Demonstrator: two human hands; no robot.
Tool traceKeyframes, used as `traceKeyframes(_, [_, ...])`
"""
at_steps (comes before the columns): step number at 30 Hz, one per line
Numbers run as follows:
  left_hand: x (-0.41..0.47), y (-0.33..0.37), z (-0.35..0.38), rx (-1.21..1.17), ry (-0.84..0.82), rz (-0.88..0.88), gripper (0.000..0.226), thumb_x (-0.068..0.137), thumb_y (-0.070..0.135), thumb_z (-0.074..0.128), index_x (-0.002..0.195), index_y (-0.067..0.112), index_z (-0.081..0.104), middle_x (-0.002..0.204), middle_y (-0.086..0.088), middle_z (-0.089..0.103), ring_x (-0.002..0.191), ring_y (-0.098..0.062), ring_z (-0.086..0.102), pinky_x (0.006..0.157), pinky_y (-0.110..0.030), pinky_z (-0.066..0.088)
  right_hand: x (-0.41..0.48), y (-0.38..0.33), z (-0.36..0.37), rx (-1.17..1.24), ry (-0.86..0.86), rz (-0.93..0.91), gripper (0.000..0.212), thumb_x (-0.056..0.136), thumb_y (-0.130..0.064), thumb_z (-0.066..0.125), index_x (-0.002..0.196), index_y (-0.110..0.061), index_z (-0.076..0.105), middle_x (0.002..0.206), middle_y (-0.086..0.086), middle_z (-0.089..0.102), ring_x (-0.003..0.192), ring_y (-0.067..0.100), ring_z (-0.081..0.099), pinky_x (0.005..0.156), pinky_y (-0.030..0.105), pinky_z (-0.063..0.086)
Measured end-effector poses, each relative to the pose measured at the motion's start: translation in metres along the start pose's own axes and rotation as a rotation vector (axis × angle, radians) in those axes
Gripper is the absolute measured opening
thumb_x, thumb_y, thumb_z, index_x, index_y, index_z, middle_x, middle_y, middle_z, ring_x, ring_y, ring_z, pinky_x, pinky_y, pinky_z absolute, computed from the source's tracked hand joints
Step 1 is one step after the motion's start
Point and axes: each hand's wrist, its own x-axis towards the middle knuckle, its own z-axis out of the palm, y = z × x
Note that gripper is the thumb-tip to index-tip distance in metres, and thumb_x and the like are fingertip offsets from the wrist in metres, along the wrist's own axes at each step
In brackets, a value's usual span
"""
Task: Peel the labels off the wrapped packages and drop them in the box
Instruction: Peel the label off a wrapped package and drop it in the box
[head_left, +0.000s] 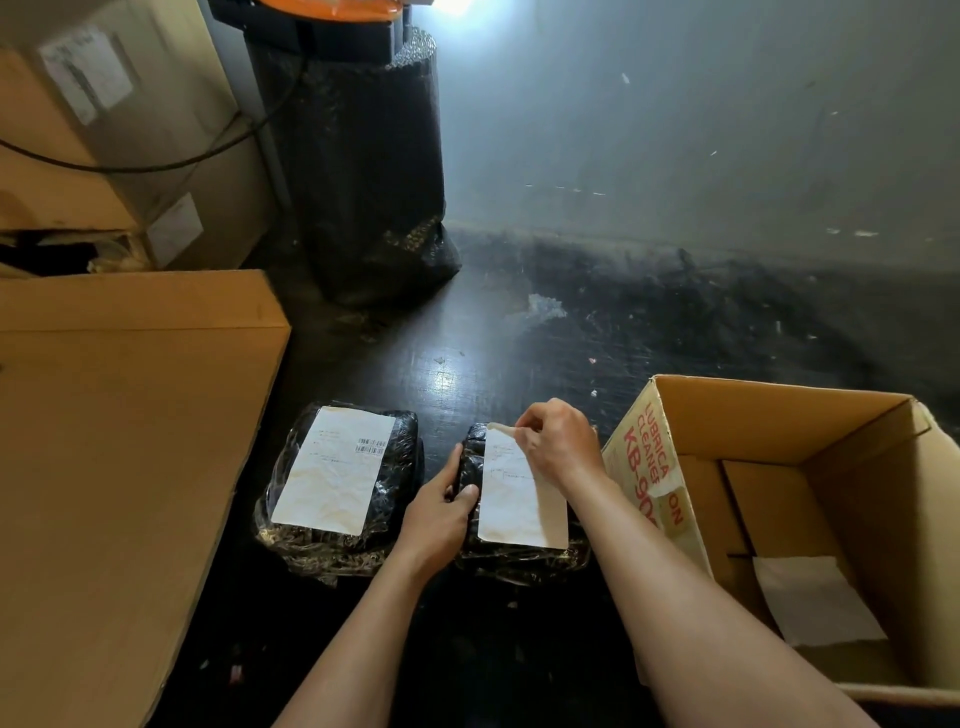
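Note:
Two black plastic-wrapped packages lie on the dark floor. The left package (400, 447) carries a flat white label (332, 470) with a barcode. My left hand (441, 506) grips the left side of the right package (519, 564). My right hand (558, 441) pinches the top corner of that package's white label (506, 499), and the corner is curled up off the wrap. An open cardboard box (753, 410) with red print stands at the right, with one white peeled label (815, 603) lying on its bottom.
A large closed cardboard box (119, 457) stands at the left, close to the left package. Stacked cartons (130, 130) and a black bubble-wrap roll (363, 171) stand behind. A grey wall runs along the back; small scraps dot the floor.

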Motion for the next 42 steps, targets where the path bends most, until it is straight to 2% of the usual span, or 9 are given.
traceKeyframes(2, [0.001,-0.001,0.001,-0.006,0.012,-0.003,0.061,0.099,0.023,0.057,0.151,0.046,0.034,0.138,0.002,0.061,0.117,-0.014,0.062,0.107,-0.038,0.047,-0.002,0.002,0.002,0.016,0.026,-0.023,0.010,0.089,-0.029,0.068,0.085,-0.022,0.074,0.090,-0.006,0.063,0.089,0.017,0.061,0.079,0.040,0.052])
traceKeyframes(4, [0.000,-0.001,0.001,0.003,0.030,-0.008,0.060,0.099,0.022,0.057,0.151,0.045,0.035,0.138,0.001,0.061,0.118,-0.014,0.061,0.106,-0.034,0.047,-0.005,0.004,0.002,0.052,0.049,-0.048,0.009,0.088,-0.027,0.069,0.085,-0.020,0.074,0.089,-0.006,0.064,0.085,0.015,0.061,0.070,0.030,0.047])
traceKeyframes(6, [0.000,0.000,0.002,0.010,0.052,-0.006,0.059,0.100,0.022,0.057,0.151,0.043,0.036,0.139,0.001,0.059,0.119,-0.011,0.059,0.101,-0.027,0.045,-0.007,0.004,0.001,0.069,0.068,-0.084,0.008,0.088,-0.024,0.070,0.085,-0.017,0.074,0.088,-0.005,0.065,0.082,0.015,0.060,0.067,0.026,0.043])
traceKeyframes(13, [-0.001,-0.002,0.007,0.065,0.106,-0.003,0.057,0.099,0.026,0.056,0.150,0.045,0.038,0.140,0.003,0.059,0.115,-0.004,0.053,0.093,-0.023,0.041,-0.016,0.008,0.001,0.100,0.058,-0.172,0.006,0.088,-0.017,0.070,0.083,-0.018,0.072,0.086,-0.006,0.065,0.083,0.015,0.062,0.071,0.028,0.051])
traceKeyframes(20, [0.000,-0.005,0.008,0.139,0.145,-0.013,0.056,0.097,0.033,0.058,0.147,0.050,0.039,0.131,0.004,0.065,0.111,-0.008,0.058,0.090,-0.025,0.042,-0.025,0.012,0.004,0.165,0.091,-0.160,0.009,0.089,-0.023,0.069,0.080,-0.026,0.072,0.085,-0.014,0.065,0.084,0.011,0.061,0.081,0.046,0.053])
traceKeyframes(24, [0.001,-0.005,0.008,0.163,0.153,-0.018,0.056,0.097,0.034,0.058,0.147,0.049,0.040,0.129,0.001,0.066,0.108,-0.008,0.058,0.090,-0.023,0.041,-0.030,0.012,0.002,0.222,0.084,-0.166,0.008,0.088,-0.024,0.071,0.081,-0.026,0.072,0.085,-0.015,0.064,0.083,0.011,0.061,0.081,0.048,0.053])
traceKeyframes(29, [0.001,-0.006,0.008,0.177,0.165,-0.030,0.057,0.095,0.039,0.058,0.146,0.053,0.038,0.132,-0.002,0.065,0.118,-0.014,0.059,0.099,-0.031,0.045,-0.036,0.013,-0.005,0.290,0.094,-0.153,0.007,0.089,-0.023,0.071,0.082,-0.024,0.072,0.085,-0.018,0.062,0.088,0.009,0.061,0.083,0.042,0.054])
traceKeyframes(37, [0.000,-0.006,0.009,0.185,0.164,-0.028,0.057,0.094,0.040,0.058,0.146,0.053,0.039,0.129,0.000,0.066,0.114,-0.013,0.060,0.096,-0.030,0.046,-0.051,0.012,-0.010,0.283,0.086,-0.185,0.010,0.086,-0.020,0.074,0.081,-0.028,0.072,0.084,-0.015,0.064,0.086,0.004,0.061,0.080,0.039,0.055])
traceKeyframes(42, [-0.002,-0.006,0.009,0.194,0.172,-0.033,0.058,0.092,0.043,0.057,0.145,0.055,0.038,0.128,-0.001,0.066,0.117,-0.016,0.060,0.097,-0.034,0.048,-0.057,0.011,-0.016,0.291,0.105,-0.198,0.011,0.085,-0.018,0.075,0.080,-0.026,0.072,0.081,-0.021,0.062,0.088,0.004,0.060,0.089,0.042,0.054])
